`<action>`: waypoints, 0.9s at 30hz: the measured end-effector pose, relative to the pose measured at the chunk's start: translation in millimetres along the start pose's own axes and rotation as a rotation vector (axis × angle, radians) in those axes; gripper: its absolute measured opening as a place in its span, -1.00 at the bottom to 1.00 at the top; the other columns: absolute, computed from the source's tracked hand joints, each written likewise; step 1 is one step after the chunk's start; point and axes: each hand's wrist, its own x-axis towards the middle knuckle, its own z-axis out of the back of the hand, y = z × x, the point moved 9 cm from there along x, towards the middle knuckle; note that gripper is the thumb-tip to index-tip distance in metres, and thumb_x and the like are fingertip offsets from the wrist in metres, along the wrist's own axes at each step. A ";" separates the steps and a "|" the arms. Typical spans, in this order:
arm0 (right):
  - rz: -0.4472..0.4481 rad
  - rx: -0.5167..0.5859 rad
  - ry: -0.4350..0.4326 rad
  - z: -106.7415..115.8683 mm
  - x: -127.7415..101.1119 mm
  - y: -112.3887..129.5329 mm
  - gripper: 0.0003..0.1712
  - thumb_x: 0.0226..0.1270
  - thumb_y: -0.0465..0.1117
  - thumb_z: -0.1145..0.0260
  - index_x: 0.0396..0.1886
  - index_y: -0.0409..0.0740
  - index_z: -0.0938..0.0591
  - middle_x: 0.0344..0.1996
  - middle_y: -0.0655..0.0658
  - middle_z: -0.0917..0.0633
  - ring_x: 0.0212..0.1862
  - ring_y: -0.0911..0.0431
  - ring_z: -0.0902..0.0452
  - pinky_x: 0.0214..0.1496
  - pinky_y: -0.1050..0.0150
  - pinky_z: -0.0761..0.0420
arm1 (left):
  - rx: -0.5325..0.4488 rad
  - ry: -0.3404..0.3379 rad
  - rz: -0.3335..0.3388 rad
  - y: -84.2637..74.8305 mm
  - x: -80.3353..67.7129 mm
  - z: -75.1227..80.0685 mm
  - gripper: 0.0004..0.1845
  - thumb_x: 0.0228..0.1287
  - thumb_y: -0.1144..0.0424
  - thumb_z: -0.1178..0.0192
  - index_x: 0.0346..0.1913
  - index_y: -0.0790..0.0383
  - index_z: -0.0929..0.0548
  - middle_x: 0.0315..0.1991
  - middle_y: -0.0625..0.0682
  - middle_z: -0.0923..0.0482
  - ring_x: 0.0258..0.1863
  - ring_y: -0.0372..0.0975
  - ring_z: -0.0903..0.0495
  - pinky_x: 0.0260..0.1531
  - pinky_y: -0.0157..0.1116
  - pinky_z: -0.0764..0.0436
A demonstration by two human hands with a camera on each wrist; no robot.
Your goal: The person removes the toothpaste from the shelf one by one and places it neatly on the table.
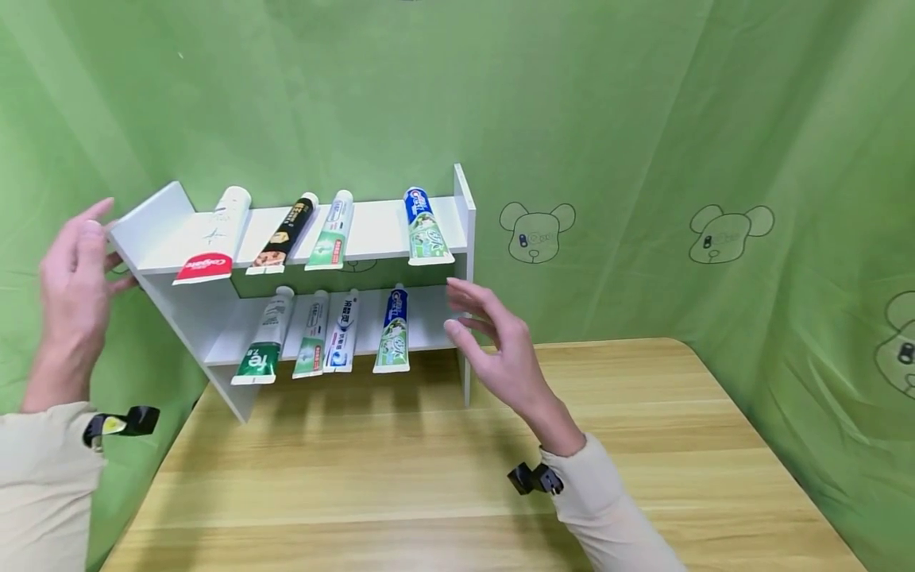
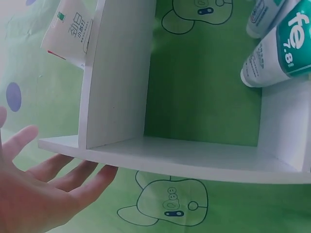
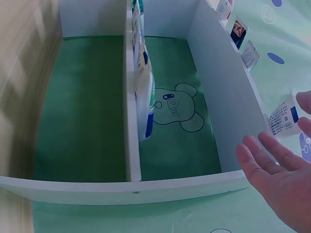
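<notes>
A white two-tier shelf (image 1: pixel 372 226) stands at the back left of the wooden table (image 1: pixel 465 492). Several toothpaste tubes lie on each tier, among them a red-ended white tube (image 1: pixel 214 238) on top and a green "fe" tube (image 1: pixel 263 338) below. My left hand (image 1: pixel 71 278) is open, its straight fingers (image 2: pixel 73 174) at the outer face of the shelf's left side panel (image 2: pixel 116 73); whether they touch it I cannot tell. My right hand (image 1: pixel 493 342) is open too and hovers just off the right side panel (image 3: pixel 218 97), holding nothing.
A green cloth backdrop (image 1: pixel 643 119) with bear drawings hangs close behind and to both sides. The table's right edge runs near the cloth. Bare wood lies in front of the shelf and to its right.
</notes>
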 end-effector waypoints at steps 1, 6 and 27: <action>-0.001 0.003 -0.001 0.0 2.0 0.6 -0.42 0.46 -0.34 -0.31 0.44 -0.05 -0.47 0.27 -0.14 -0.62 0.26 -0.03 -0.58 0.22 0.06 -0.62 | 0.017 -0.002 0.007 -0.1 1.3 -0.4 -0.48 0.62 -0.08 0.09 0.53 -0.09 -0.36 0.51 0.15 -0.30 0.40 -0.07 -0.43 -0.23 -0.59 -0.60; -0.032 0.044 0.002 -0.4 11.6 0.7 -0.41 0.50 -0.32 -0.28 0.47 -0.01 -0.44 0.29 -0.20 -0.60 0.27 -0.09 -0.58 0.24 0.10 -0.61 | 0.006 0.007 0.053 2.8 9.0 -1.0 -0.48 0.60 -0.09 0.06 0.50 -0.05 -0.41 0.40 0.08 -0.40 0.36 -0.08 -0.45 -0.26 -0.57 -0.61; -0.155 0.347 -0.021 -7.8 42.8 -5.1 -0.45 0.58 -0.27 -0.16 0.50 -0.07 -0.37 0.17 -0.31 -0.62 0.11 -0.17 -0.68 0.08 0.01 -0.71 | -0.310 0.077 0.268 18.5 28.1 -10.2 -0.62 0.59 0.05 -0.05 0.35 -0.02 -0.55 0.21 -0.11 -0.46 0.05 -0.22 -0.48 -0.24 -0.38 -0.57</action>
